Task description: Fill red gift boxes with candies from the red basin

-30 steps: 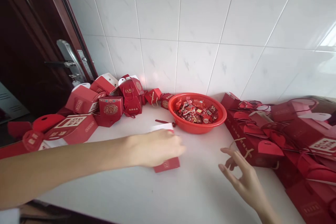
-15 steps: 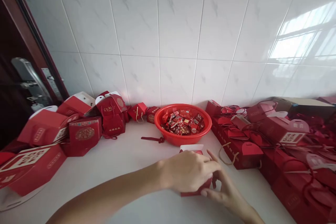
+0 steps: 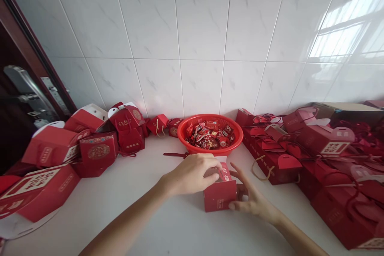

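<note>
A small red paper candy box (image 3: pixel 220 198) stands upright on the white tabletop in front of me, its top open with a white-lined flap raised at the back. My left hand (image 3: pixel 195 174) reaches over its upper left side, fingers bent and thumb low, against a red piece with white lettering (image 3: pixel 225 173) at the opening. I cannot tell if that piece is a flap or a wrapper. My right hand (image 3: pixel 255 200) steadies the box from the right, thumb on the front edge and index finger stretched up. Just behind stands a red plastic basket (image 3: pixel 181 134) holding wrapped candies (image 3: pixel 210 134).
Red gift boxes (image 3: pixel 99 154) are piled on the left, and more red boxes with cord handles (image 3: pixel 282 172) fill the right. A dark red strap (image 3: pixel 174 154) lies left of the basket. White tiled wall (image 3: pixel 156 28) rises behind; a door handle (image 3: pixel 31 84) is at far left.
My left hand has drawn back left and up from over the box, uncovering its front face. The right hand stays at the box's right side. The view has shifted slightly.
</note>
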`<state>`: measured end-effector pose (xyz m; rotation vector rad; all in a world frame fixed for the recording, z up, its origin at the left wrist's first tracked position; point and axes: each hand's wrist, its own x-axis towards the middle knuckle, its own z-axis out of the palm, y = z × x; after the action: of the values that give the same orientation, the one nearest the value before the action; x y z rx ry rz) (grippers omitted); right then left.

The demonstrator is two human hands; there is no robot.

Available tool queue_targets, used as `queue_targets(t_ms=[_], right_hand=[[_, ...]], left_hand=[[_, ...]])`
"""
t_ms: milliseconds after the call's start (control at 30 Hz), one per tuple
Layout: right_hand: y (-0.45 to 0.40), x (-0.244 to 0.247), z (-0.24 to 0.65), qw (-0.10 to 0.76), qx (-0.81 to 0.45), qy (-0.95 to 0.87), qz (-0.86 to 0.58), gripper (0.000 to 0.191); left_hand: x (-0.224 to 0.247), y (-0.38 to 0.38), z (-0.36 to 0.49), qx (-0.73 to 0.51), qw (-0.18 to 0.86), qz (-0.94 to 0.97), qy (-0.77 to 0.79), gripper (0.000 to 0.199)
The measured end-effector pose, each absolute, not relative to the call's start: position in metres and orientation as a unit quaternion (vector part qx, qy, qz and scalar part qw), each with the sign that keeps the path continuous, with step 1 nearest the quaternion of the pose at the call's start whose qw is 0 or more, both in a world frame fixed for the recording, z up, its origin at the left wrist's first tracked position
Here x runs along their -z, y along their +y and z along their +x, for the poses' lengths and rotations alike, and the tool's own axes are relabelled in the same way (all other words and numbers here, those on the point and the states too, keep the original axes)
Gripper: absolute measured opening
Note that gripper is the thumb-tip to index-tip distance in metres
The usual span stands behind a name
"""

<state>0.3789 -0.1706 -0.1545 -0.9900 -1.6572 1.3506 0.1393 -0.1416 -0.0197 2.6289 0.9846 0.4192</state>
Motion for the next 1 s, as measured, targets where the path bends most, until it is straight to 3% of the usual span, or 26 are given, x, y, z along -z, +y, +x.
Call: queue_targets(t_ms=[100, 233, 367, 500, 633, 733, 800, 900, 1000], right_hand=[[-0.167, 0.142, 0.382, 0.388, -0.469, -0.696, -0.382, 0.099], [-0.165, 0.106, 0.383, 0.455, -0.336, -0.734, -0.376, 0.063], [-0.166, 0.070, 0.375, 0.381, -0.255, -0.808, -0.370, 0.036], [-0.168, 0.057, 0.363, 0.280, -0.214, -0.862, -0.365, 0.050], [-0.167, 0.058, 0.360, 0.270, -0.192, -0.858, -0.394, 0.045], [-0.164, 0.062, 0.365, 0.314, -0.231, -0.822, -0.416, 0.031], [-0.162, 0.066, 0.371, 0.350, -0.259, -0.784, -0.443, 0.029], [-0.161, 0.075, 0.379, 0.369, -0.329, -0.737, -0.461, 0.042], [-0.164, 0.084, 0.382, 0.357, -0.429, -0.692, -0.458, 0.066]], left_hand=[[0.020, -0.141, 0.136, -0.153, 0.167, 0.907, 0.355, 0.019], [0.024, -0.140, 0.133, -0.143, 0.190, 0.902, 0.360, 0.041], [0.031, -0.140, 0.134, -0.131, 0.209, 0.896, 0.370, 0.064], [0.035, -0.140, 0.136, -0.135, 0.208, 0.895, 0.370, 0.082], [0.036, -0.141, 0.134, -0.157, 0.210, 0.892, 0.368, 0.054], [0.035, -0.141, 0.131, -0.146, 0.218, 0.887, 0.381, 0.032], [0.034, -0.141, 0.129, -0.133, 0.218, 0.883, 0.393, 0.027], [0.033, -0.141, 0.125, -0.125, 0.216, 0.879, 0.406, 0.031], [0.032, -0.143, 0.121, -0.106, 0.230, 0.879, 0.403, 0.049]])
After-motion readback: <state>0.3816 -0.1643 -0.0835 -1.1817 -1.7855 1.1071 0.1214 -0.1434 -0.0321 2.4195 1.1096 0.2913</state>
